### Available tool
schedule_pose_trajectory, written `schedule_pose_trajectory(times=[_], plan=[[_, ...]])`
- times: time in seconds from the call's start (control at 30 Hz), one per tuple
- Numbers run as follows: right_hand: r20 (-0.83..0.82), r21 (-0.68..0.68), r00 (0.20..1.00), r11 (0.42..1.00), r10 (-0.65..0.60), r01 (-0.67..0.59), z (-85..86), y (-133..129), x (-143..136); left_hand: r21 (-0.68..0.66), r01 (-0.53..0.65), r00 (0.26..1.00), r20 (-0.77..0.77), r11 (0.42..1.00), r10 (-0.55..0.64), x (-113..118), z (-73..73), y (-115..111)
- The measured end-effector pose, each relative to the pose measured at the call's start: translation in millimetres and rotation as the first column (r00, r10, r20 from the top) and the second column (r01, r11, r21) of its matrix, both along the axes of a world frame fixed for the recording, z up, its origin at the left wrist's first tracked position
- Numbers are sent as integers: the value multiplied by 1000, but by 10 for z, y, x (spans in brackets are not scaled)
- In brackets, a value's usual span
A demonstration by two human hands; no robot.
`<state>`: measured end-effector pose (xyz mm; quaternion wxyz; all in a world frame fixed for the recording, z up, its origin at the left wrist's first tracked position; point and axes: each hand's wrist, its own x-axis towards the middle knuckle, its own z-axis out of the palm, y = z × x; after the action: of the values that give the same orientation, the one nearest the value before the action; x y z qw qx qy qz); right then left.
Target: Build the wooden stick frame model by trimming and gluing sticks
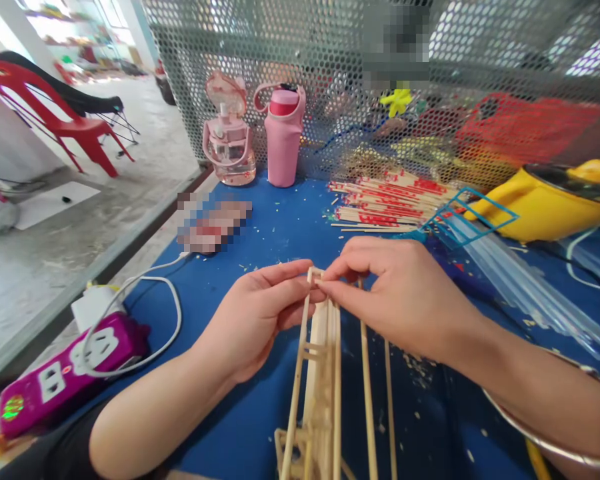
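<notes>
Two bare hands are working at the far end of a narrow wooden frame point(297, 387), which is lying lengthwise above the blue tabletop point(215, 267). The left hand point(253, 320) is pinching its left corner, thumb and fingers nearly closed; the right hand point(405, 287) is pinching the same end just beside. Fine fitting or adjusting seems to be going on, and the next move is probably calling for steady, light fingertip pressure.

Blue tabletop point(220, 283) with pink bottles point(283, 143), red-wrapped stick bundles point(387, 200), scattered chips point(420, 370).
</notes>
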<state>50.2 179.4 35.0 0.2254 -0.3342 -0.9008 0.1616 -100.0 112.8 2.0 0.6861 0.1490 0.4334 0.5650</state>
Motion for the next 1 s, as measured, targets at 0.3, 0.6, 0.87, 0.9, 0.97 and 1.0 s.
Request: schedule_pose_trajectory(times=[0.3,0.6,0.87,0.9,0.97,1.0], plan=[[80,122,997,992,24,-34,23,-5,-93,22,-3,995,-98,1000,5,-15,-34,24],[13,-36,1000,999,12,-12,-10,68,25,-19,-7,981,-193,1000,3,-47,-37,52],[-95,-189,994,979,58,-75,-151,107,9,-8,-17,985,-170,1000,16,-15,-46,64],[-94,-227,994,971,54,-75,-150,94,15,-6,-10,988,-155,1000,9,0,-42,60],[-90,-258,995,965,34,-56,-122,59,55,-17,9,993,-121,1000,-11,45,-19,49],[-87,-253,996,967,21,-42,-100,38,87,-28,23,994,-104,999,-26,75,0,43]])
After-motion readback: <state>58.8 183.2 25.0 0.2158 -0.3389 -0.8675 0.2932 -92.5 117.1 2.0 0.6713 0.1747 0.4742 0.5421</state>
